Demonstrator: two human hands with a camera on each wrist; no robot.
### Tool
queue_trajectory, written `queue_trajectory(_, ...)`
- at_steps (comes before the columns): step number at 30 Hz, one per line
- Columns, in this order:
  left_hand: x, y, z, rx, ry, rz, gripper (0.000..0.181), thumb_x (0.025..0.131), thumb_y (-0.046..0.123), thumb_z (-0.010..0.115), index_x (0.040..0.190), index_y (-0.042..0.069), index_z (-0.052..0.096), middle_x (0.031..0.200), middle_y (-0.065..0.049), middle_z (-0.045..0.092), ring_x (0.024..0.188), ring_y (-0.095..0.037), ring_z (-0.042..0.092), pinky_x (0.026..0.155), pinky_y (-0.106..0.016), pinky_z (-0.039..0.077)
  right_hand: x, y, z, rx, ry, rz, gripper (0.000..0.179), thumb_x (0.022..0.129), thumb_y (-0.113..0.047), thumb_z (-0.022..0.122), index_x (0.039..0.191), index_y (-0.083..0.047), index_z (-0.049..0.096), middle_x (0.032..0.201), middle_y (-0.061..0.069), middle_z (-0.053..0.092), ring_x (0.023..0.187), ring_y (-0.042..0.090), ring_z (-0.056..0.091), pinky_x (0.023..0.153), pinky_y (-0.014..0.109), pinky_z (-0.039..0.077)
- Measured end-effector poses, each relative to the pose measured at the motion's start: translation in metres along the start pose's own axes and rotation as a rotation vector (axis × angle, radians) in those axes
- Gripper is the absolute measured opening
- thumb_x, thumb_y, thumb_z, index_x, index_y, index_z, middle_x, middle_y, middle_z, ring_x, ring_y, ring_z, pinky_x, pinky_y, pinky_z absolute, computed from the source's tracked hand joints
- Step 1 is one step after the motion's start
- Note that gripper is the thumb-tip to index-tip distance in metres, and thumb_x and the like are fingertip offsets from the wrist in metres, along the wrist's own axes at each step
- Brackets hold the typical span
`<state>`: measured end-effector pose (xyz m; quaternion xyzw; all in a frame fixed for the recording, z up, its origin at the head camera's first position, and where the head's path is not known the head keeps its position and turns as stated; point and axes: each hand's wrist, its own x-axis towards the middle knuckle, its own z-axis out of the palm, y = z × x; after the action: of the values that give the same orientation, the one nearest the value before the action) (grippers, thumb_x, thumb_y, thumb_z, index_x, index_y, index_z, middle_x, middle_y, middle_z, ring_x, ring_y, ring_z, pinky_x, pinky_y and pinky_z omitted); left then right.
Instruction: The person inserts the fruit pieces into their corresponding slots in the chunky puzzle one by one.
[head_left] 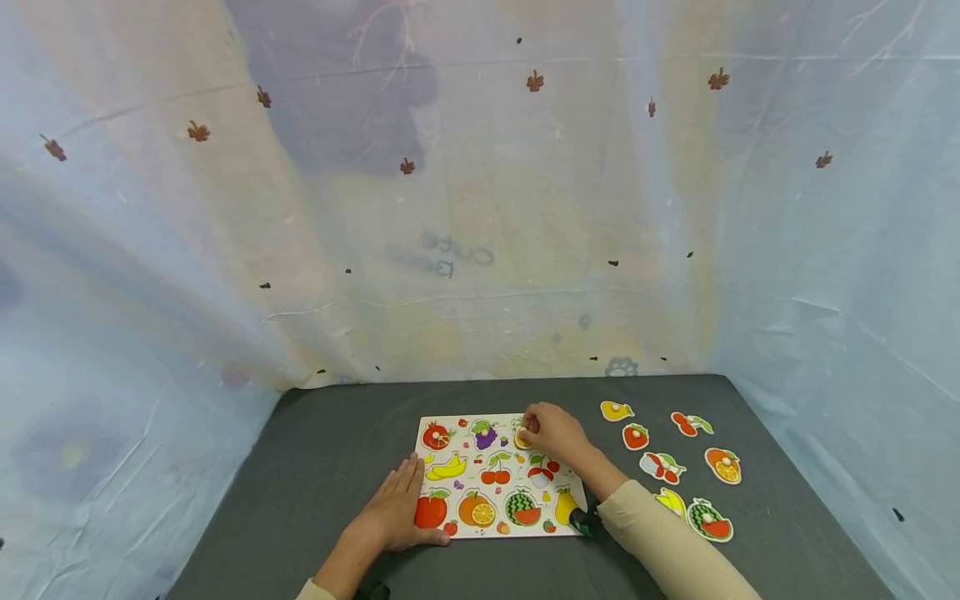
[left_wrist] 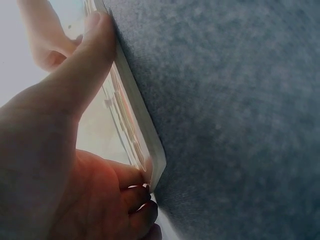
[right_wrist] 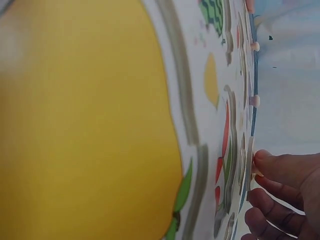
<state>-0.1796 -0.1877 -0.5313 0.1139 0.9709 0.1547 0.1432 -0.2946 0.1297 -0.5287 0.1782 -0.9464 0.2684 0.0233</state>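
Observation:
A white fruit puzzle board [head_left: 459, 454] lies flat on the dark table. My left hand [head_left: 397, 504] rests along its left side with fingers straight, the thumb lying at the front edge. In the left wrist view the thumb and fingers of the left hand [left_wrist: 90, 75] touch the board's rim [left_wrist: 137, 115]. At the board's far right corner my right hand [head_left: 555, 429] pinches a yellow fruit puzzle piece [head_left: 521, 440], partly hidden by the fingers. The right wrist view shows thumb and forefinger of the right hand [right_wrist: 285, 187] at that piece's small knob [right_wrist: 257, 175].
Right of the board lie several loose knobbed pieces, among them a pear [head_left: 617, 411], a strawberry [head_left: 635, 437], cherries [head_left: 684, 425], an orange [head_left: 724, 467], bananas [head_left: 670, 501] and a watermelon [head_left: 708, 522]. A pale printed curtain [head_left: 480, 250] hangs behind the table [head_left: 337, 450].

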Motion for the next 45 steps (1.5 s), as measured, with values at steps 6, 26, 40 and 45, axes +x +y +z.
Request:
queue_trajectory(6,0.0007,-0.0013,0.0009,-0.003,0.000,0.003,0.136,0.075,0.069,0.089,0.167,-0.007,0.023,0.176,-0.026,0.019,0.162,-0.043,0.020,0.132,-0.058,0.019,0.0014,-0.0033,0.0012,-0.002,-0.001,-0.001,0.020,0.096,-0.027,0.085,0.090,-0.018,0.068,0.078,-0.005,0.054,0.065,0.012,0.050,0.057,0.028,0.040)
queue_trajectory(26,-0.0020,0.0035,-0.0008,-0.001,0.014,0.014,0.134,0.076,0.066,0.091,0.165,-0.009,0.024,0.175,-0.028,0.020,0.161,-0.045,0.022,0.132,-0.059,0.021,0.0014,-0.0045,0.0037,-0.009,-0.003,-0.005,0.018,0.095,-0.024,0.085,0.090,-0.018,0.069,0.078,-0.005,0.054,0.066,0.011,0.050,0.057,0.028,0.040)
queue_trajectory(40,0.0016,-0.0027,0.0052,-0.022,0.010,0.022,0.137,0.076,0.071,0.088,0.166,-0.008,0.022,0.175,-0.027,0.018,0.161,-0.046,0.020,0.132,-0.059,0.017,0.0021,-0.0001,0.0073,-0.008,-0.017,0.001,0.020,0.095,-0.026,0.085,0.090,-0.018,0.067,0.080,-0.005,0.055,0.067,0.012,0.051,0.057,0.029,0.042)
queue_trajectory(45,0.0017,-0.0015,0.0034,-0.014,0.010,0.014,0.136,0.075,0.069,0.089,0.166,-0.008,0.022,0.175,-0.027,0.019,0.162,-0.044,0.020,0.132,-0.059,0.019,0.0012,-0.0002,0.0068,0.009,-0.018,0.007,0.018,0.096,-0.025,0.084,0.091,-0.018,0.068,0.081,-0.004,0.054,0.067,0.013,0.050,0.056,0.029,0.041)
